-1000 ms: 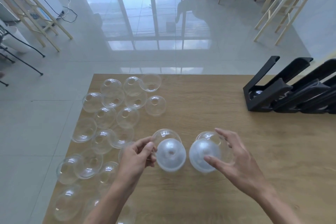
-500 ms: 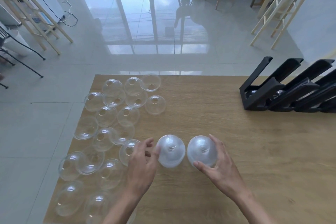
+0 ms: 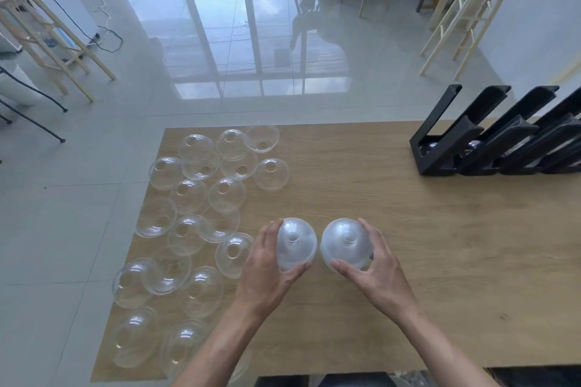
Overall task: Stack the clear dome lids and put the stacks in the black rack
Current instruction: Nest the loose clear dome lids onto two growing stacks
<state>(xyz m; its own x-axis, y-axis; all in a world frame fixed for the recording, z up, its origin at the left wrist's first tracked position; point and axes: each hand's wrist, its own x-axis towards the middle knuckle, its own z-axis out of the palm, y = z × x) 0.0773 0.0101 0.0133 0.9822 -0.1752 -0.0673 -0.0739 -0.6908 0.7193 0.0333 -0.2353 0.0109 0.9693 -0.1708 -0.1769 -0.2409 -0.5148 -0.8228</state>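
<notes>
Left of rack (image 3: 490,141), two stacks gripped: left hand (image 3: 267,264) round left stack (image 3: 295,243), right hand (image 3: 374,261) round right stack (image 3: 345,243). Rims best squeezed evenly, lifted level, kept nested.

So the two lid stacks sit side by side near the front middle of the table (image 3: 440,261), the left stack (image 3: 295,243) in the left hand (image 3: 267,273) and the right stack (image 3: 345,245) in the right hand (image 3: 380,270). Loose lids (image 3: 195,198) are spread over the table's left part, some overlapping. The rack (image 3: 471,148) is at the far right edge, well apart from everything else.
</notes>
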